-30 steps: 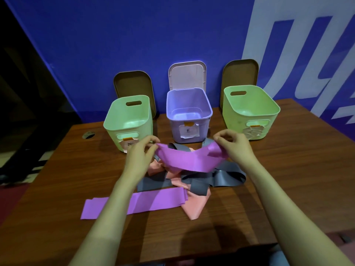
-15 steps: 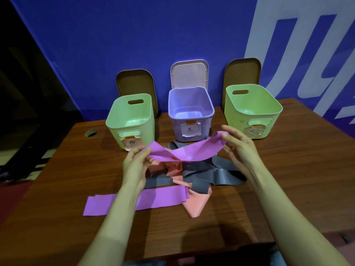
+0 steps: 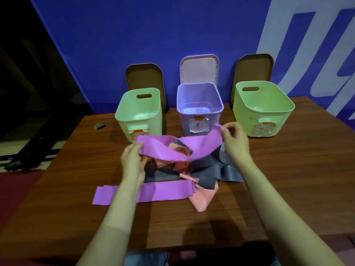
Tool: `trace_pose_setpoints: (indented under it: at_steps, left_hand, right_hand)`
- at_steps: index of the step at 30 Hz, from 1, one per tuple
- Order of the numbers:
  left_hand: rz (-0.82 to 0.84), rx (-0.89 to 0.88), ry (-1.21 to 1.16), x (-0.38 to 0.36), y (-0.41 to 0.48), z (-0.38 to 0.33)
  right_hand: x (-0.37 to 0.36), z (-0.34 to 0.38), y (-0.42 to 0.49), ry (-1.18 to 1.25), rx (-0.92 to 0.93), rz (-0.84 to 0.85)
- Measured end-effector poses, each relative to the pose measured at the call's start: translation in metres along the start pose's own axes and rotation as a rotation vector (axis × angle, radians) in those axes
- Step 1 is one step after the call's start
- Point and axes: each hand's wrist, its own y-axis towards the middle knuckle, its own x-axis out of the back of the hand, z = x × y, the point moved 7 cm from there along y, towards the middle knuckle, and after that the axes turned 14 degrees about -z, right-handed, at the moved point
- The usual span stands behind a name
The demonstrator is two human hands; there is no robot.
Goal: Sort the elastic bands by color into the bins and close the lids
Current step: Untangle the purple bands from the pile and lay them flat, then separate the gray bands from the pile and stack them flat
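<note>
Barely begun: our three bins (image 3: pixel 183 121) sit empty, lids (image 3: pixel 198 70) open.
Our left hand (image 3: pixel 132 160) and right hand (image 3: pixel 235 143) each grip an end of one purple band (image 3: pixel 167 150) above the pile (image 3: pixel 228 172) on the tabletop (image 3: pixel 288 179).

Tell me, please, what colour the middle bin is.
Pale purple; the head view shows the middle bin best.

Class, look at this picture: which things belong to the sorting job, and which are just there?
Part of the job: lifted purple band, held by the left hand and right hand; flat purple band; pink bands; grey bands; left green bin; purple bin; right green bin; left lid; middle lid; right lid.
Just there: table; table hole; blue wall.
</note>
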Motion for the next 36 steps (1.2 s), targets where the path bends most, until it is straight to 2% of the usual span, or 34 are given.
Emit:
trace_pose_setpoints:
  at_steps: [2, 4, 10, 14, 18, 20, 22, 27, 31, 36]
  left_hand:
    - [-0.145, 0.073, -0.017, 0.019, 0.014, 0.009]
    - [-0.203, 0.014, 0.036, 0.032, 0.017, 0.010]
    - [-0.089, -0.262, 0.230, 0.044, 0.017, -0.008]
    - [-0.091, -0.172, 0.296, 0.074, 0.032, -0.013]
    - [-0.161, -0.358, 0.449, 0.119, 0.043, -0.026]
    - [-0.159, -0.381, 0.462, 0.135, 0.046, -0.028]
    - [-0.159, -0.396, 0.529, 0.147, 0.051, -0.029]
    - [-0.202, -0.560, 0.818, 0.162, 0.058, -0.029]
    - [-0.198, -0.654, 0.908, 0.167, 0.062, -0.018]
    - [-0.193, -0.767, 1.104, 0.165, 0.060, -0.009]
  right_hand:
    - [0.000, -0.019, -0.001, 0.041, -0.175, -0.065]
    - [-0.004, -0.027, -0.011, 0.001, -0.190, -0.069]
    - [-0.019, -0.011, -0.037, 0.135, -0.101, 0.056]
    - [-0.026, 0.004, -0.061, 0.146, -0.018, 0.086]
    - [-0.047, 0.002, -0.100, -0.074, 0.136, 0.260]
    - [-0.050, 0.000, -0.117, -0.135, 0.197, 0.291]
    - [-0.050, -0.006, -0.127, -0.187, 0.212, 0.317]
    - [-0.056, -0.024, -0.147, -0.393, 0.201, 0.428]
    - [-0.063, -0.027, -0.155, -0.434, 0.240, 0.471]
    - [-0.067, -0.035, -0.160, -0.598, 0.348, 0.460]
